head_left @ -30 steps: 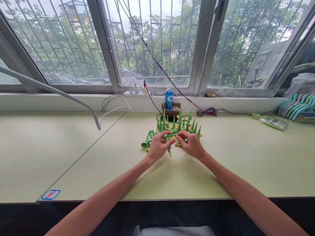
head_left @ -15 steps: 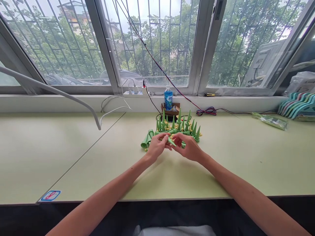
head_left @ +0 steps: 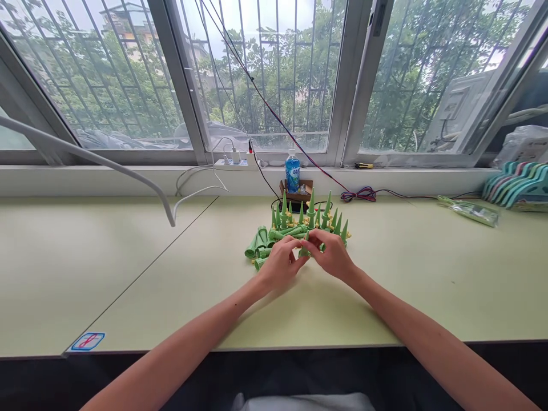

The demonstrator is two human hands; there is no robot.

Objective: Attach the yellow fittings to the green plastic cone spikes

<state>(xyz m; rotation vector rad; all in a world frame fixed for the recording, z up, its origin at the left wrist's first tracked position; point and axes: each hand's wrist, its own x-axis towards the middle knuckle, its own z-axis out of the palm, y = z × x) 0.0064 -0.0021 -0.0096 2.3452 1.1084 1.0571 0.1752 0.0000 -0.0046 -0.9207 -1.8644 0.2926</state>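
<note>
A paper label sits at the near edge of the desk, beside the seam on the left. Loose green cones lie around the middle of the desk, some with their wide, open ends facing left. Just beside them is the left hand, its thumb and forefinger bent in and clamped on the lower, wider part of a green spike. The blue bottle stands at the far edge. The held spike is between the two hands, over the middle of the desk, partly covered by fingers; its long axis is near upright, the narrow tip pointing up and slightly toward the far edge. Behind it, more green spikes with yellow parts stand points up. The right hand has thumb and forefinger nearly together, clamped on the upper part of the held spike. Further right, coiled wire, a plastic packet and hangers lie along the far edge, the hangers toward its right end.
</note>
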